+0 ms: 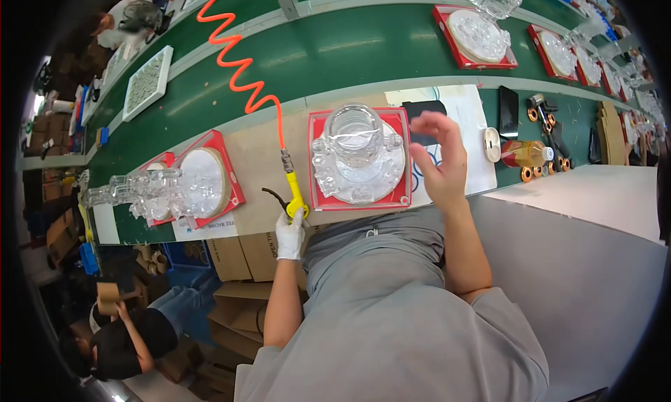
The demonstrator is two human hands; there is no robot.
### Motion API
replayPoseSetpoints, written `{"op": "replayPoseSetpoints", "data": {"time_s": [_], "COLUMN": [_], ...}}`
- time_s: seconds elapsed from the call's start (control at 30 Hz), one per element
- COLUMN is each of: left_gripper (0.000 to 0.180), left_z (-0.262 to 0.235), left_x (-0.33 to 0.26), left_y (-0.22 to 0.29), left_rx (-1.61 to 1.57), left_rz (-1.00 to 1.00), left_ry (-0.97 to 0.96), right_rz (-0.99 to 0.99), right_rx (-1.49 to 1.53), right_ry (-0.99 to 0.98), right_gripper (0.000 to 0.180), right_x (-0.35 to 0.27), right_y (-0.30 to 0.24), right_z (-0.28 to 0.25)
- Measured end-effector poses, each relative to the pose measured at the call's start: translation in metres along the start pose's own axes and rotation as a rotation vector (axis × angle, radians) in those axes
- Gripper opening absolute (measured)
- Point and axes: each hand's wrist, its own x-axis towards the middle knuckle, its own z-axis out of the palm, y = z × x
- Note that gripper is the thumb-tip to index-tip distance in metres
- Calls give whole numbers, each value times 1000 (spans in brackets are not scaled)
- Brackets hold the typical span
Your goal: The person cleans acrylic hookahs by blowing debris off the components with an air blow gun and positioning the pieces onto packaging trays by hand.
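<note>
A clear glass or plastic assembly (354,140) with a wide round rim stands on a white round disc (388,170) in a red square tray (314,192) in front of me. My left hand (289,238), in a white glove, is wrapped round a yellow air blow gun (296,199) just left of the tray. An orange coiled hose (244,86) runs from the gun up to the far left. My right hand (442,161) is bare and raised beside the tray's right edge, fingers apart and curved, with nothing in it.
More clear assemblies on red trays sit at left (203,182) and far right (479,35). To my right lie a black phone (509,112), an amber bottle (524,154), a cream oval piece (491,145) and several copper-coloured rings (538,171). A person (129,332) stands lower left, among cardboard boxes.
</note>
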Motion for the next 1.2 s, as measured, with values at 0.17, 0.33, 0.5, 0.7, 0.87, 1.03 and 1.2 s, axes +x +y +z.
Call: {"op": "replayPoseSetpoints", "data": {"time_s": [0.17, 0.33, 0.5, 0.7, 0.87, 1.03, 1.2], "left_gripper": [19, 17, 19, 17, 16, 23, 28], "left_z": [1, 4, 4, 8, 5, 15, 48], "left_x": [5, 5, 2, 0, 5, -1, -44], "left_y": [-7, -3, 4, 6, 3, 10, 92], "left_rx": [-28, 23, 51, 60, 23, 225, 153], "left_rz": [54, 31, -25, 3, -14, 227, 198], "left_ry": [-12, 18, 14, 16, 23, 15, 75], "right_rz": [564, 816, 781, 717, 804, 790, 873], "right_rx": [-282, -471, -556, -359, -215, -201, -54], "right_ry": [-221, -390, -411, -208, -105, -127, -65], "right_gripper": [20, 33, 30, 16, 17, 17, 15], "right_x": [-73, -127, -130, -132, -139, -145, -155], "right_y": [63, 82, 88, 101, 121, 120, 126], "right_z": [-48, -44, -32, -48, -60, -52, -49]}}
